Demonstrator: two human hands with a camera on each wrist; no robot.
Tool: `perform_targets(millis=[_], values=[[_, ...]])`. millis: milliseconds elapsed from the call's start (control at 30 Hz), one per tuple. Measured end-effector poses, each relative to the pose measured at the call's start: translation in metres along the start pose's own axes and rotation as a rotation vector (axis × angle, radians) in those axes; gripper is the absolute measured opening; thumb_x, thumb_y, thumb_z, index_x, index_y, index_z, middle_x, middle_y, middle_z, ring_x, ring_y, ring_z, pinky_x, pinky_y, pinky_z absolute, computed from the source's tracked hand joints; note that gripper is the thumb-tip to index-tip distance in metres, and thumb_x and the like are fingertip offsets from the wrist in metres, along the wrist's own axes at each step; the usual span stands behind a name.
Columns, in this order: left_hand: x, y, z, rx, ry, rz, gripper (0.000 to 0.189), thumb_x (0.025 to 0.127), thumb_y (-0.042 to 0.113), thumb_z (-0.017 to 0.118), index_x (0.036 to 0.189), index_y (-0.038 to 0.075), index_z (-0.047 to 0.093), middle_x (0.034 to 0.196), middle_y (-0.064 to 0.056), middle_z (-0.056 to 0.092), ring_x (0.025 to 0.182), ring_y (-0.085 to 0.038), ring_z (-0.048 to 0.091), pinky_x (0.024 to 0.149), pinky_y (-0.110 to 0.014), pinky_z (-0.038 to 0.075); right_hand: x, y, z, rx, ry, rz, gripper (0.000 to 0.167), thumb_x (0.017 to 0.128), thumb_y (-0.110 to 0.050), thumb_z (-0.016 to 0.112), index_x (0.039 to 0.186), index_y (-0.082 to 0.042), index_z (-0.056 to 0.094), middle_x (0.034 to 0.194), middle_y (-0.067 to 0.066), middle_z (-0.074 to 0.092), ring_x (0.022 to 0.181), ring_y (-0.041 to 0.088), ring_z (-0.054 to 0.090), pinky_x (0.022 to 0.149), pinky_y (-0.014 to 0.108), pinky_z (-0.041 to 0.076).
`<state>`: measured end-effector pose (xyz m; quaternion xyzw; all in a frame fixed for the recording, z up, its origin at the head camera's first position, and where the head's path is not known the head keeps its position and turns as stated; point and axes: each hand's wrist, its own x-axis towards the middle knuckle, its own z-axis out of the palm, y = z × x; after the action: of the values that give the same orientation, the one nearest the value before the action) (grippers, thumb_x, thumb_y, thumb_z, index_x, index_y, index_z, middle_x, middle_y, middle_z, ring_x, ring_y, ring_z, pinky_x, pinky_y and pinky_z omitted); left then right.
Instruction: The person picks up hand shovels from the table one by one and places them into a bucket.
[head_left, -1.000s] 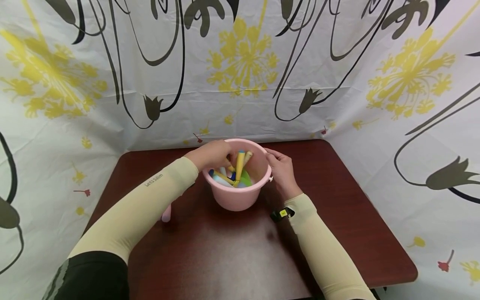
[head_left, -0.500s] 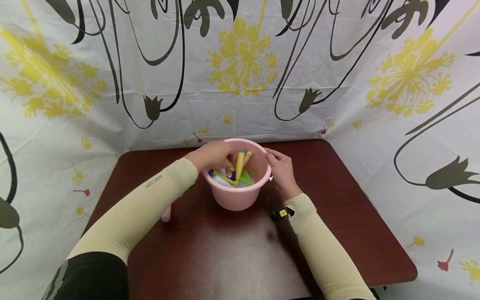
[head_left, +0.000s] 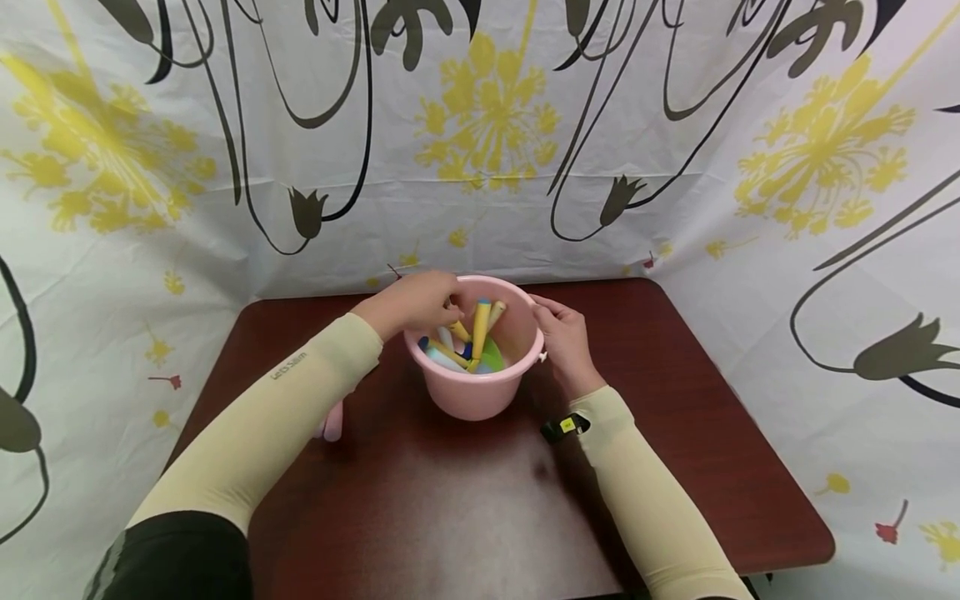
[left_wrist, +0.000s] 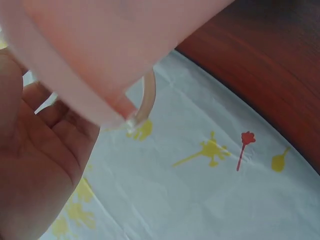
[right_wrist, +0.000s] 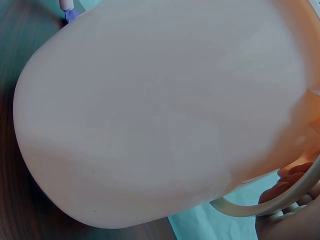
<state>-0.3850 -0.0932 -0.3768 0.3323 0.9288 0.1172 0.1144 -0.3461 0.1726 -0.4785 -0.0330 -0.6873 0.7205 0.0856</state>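
A pink bucket (head_left: 472, 400) stands on the table. Inside it lie several toy-like pieces, among them a yellow stick with a blue end (head_left: 480, 329) and a green piece (head_left: 491, 357). My left hand (head_left: 416, 304) reaches over the left rim, its fingertips close to another yellow piece (head_left: 460, 331); whether they pinch it is unclear. In the left wrist view, the left palm (left_wrist: 35, 160) shows beside the rim with the fingers bent. At the right rim my right hand (head_left: 566, 337) grips the bucket, thumb at the edge; the bucket wall (right_wrist: 150, 115) fills the right wrist view.
A pink rod-like thing (head_left: 333, 422) lies on the dark red table (head_left: 480, 517) beside the left forearm, partly hidden by it. The bucket's carrying handle (left_wrist: 149, 95) hangs loose from the rim. White patterned cloth (head_left: 480, 225) surrounds the table's back and sides.
My left hand has shifted slightly up and left, so more of a yellow piece under its fingertips shows, as does more of the pink thing. The bucket and right hand stay in place.
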Motion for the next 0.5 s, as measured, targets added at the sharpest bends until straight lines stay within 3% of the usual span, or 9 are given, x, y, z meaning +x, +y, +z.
perform_targets(millis=[267, 500], values=[[-0.015, -0.008, -0.009, -0.068, 0.056, -0.008, 0.024, 0.111, 0.028, 0.07, 0.129, 0.015, 0.077, 0.128, -0.003, 0.072, 0.115, -0.023, 0.069, 0.101, -0.047, 0.058, -0.001, -0.001, 0.0, -0.014, 0.0, -0.003, 0.033, 0.106, -0.023, 0.071, 0.133, -0.007, 0.08, 0.123, 0.017, 0.079, 0.098, 0.019, 0.074, 0.073, 0.026, 0.062], [-0.033, -0.018, -0.012, -0.12, 0.134, 0.001, 0.025, 0.109, 0.025, 0.073, 0.127, 0.009, 0.076, 0.124, -0.007, 0.072, 0.115, -0.028, 0.069, 0.102, -0.049, 0.057, 0.0, -0.001, 0.0, -0.023, 0.003, 0.001, 0.033, 0.106, -0.023, 0.071, 0.134, -0.007, 0.08, 0.122, 0.016, 0.079, 0.098, 0.018, 0.074, 0.075, 0.026, 0.062]])
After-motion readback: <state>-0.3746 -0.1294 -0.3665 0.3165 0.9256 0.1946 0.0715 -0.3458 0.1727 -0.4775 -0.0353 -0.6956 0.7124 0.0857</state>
